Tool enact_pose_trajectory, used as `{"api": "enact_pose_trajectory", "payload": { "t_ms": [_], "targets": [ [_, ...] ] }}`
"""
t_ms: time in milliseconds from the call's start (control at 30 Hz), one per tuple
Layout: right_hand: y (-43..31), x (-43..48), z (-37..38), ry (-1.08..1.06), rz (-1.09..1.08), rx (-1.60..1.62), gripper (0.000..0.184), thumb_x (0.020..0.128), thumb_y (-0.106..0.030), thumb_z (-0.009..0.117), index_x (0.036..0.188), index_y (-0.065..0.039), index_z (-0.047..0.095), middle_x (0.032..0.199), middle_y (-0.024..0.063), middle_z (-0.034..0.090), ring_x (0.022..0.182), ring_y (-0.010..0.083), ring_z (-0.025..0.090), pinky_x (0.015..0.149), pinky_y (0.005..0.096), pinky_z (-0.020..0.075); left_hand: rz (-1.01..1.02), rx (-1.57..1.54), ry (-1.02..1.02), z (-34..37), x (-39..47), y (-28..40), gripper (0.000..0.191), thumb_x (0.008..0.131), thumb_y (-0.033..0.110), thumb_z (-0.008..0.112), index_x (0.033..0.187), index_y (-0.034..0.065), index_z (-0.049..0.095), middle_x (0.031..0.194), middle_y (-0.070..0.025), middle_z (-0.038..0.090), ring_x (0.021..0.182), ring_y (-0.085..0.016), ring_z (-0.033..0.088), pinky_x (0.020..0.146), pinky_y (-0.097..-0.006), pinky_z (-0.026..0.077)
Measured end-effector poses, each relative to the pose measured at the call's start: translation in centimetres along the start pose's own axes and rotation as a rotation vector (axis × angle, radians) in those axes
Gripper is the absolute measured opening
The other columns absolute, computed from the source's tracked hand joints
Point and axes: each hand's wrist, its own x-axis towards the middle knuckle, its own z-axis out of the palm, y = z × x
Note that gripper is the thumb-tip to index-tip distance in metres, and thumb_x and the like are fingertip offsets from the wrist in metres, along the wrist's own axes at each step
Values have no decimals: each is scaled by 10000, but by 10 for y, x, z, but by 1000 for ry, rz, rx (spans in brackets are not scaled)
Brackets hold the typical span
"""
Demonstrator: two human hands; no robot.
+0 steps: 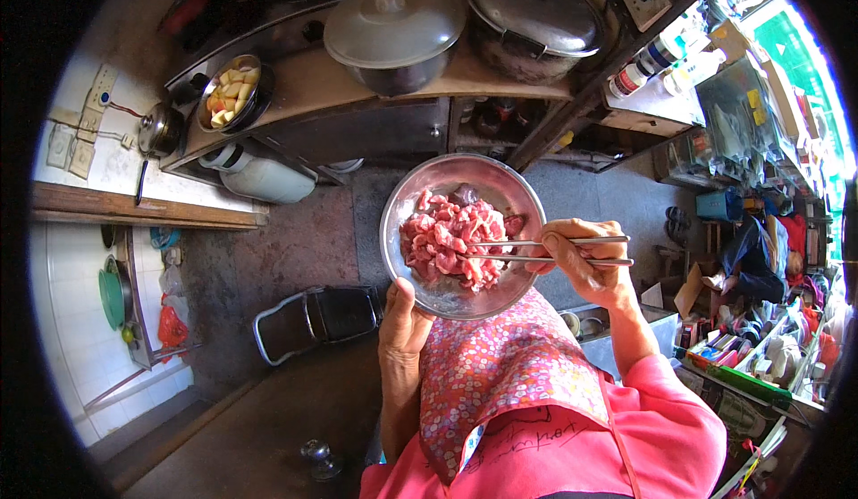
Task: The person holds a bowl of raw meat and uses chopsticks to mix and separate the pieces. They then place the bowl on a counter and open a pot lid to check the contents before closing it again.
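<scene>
My left hand (pixel 405 321) grips the near left rim of a stainless steel bowl (pixel 526 190), its thumb over the edge and its fingers hidden beneath. Inside lie cut pieces of raw red meat (pixel 449 237), with a darker lump at the far side. In my right hand (pixel 583 257) is a pair of metal chopsticks (pixel 519 258); their tips reach into the meat. The bowl is held up in front of a floral apron (pixel 496 365).
A wooden counter (pixel 295 90) carries two lidded pots (pixel 395 29) and a bowl of cut pale chunks (pixel 231 93). Below stands a gas cylinder (pixel 268 177). A folding chair (pixel 322 318) is at left. Another person's legs (pixel 751 264) show at right among boxes and shelves.
</scene>
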Motion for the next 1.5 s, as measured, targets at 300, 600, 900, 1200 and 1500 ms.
{"api": "enact_pose_trajectory", "payload": {
  "t_ms": [300,600,900,1200,1500],
  "targets": [
    [3,8,3,7,177,131,145,937,-9,529,954,86,637,792,141,688,697,176,685,612,282,580,-19,38,-9,4,2,3,606,867,413,644,1341,91,449,1373,-54,488,1256,-233,468,1040,-462,400],
    [6,17,16,-93,-314,-245,165,768,18,672,922,70,645,894,163,681,715,235,692,592,314,567,-29,134,-4,5,4,2,792,856,490,621,1468,121,280,1472,-66,383,1334,-260,387,1083,-508,337],
    [-6,18,11,28,178,185,132,901,27,539,904,104,647,750,163,682,669,201,696,566,273,574,-15,125,-7,3,2,1,803,838,497,642,1464,132,295,1465,-55,394,1334,-251,387,1082,-504,337],
    [21,45,26,153,210,287,179,947,-88,562,989,71,630,781,99,671,688,130,658,608,249,564,-12,104,-28,-1,5,2,798,846,501,632,1464,132,289,1459,-43,403,1323,-245,400,1069,-499,351],
    [18,47,22,85,-188,52,81,853,55,606,893,97,662,895,138,691,735,188,684,599,275,573,-31,125,10,-3,10,3,809,845,515,626,1461,113,289,1462,-64,397,1332,-250,391,1078,-498,341]
  ]
}}
